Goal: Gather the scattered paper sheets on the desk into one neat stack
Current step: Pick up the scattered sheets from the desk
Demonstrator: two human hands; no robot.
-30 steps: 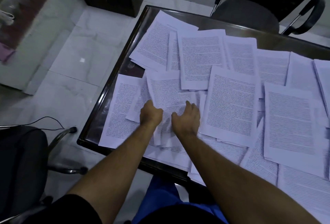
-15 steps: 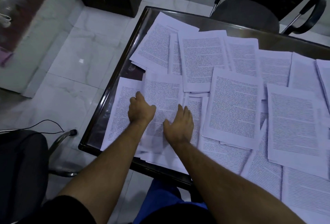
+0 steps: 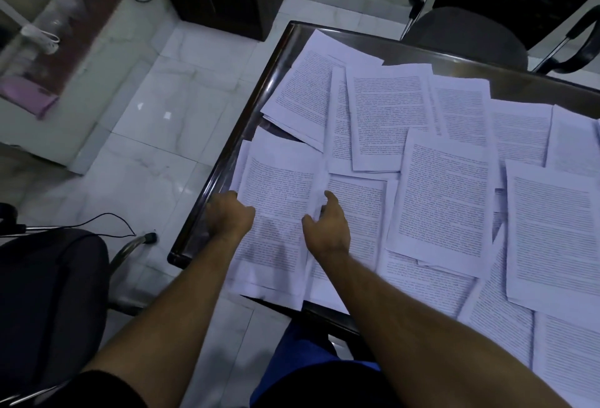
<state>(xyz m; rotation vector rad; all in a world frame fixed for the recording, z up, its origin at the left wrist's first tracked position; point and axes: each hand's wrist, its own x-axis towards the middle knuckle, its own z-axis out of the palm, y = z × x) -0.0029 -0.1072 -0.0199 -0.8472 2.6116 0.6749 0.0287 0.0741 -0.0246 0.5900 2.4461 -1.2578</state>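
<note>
Many white printed paper sheets [image 3: 444, 193] lie scattered and overlapping across the dark glossy desk [image 3: 227, 160]. At the desk's near left corner a small pile of sheets [image 3: 279, 193] sits between my hands, its lower edge hanging over the front rim. My left hand [image 3: 230, 216] is closed over the pile's left edge, right at the desk's side rim. On the pile's right edge, my right hand [image 3: 326, 225] curls its fingers around the paper. Both forearms reach in from below.
A large sheet [image 3: 552, 235] lies at the right, and more sheets [image 3: 386, 115] cover the far side. A black armchair [image 3: 464, 34] stands behind the desk and another chair [image 3: 48, 294] at my left, with a cable [image 3: 107, 219] on the tiled floor.
Both hands have shifted left and spread apart to the pile's two side edges. The sheets under them have slid toward the desk's left corner into a squarer pile.
</note>
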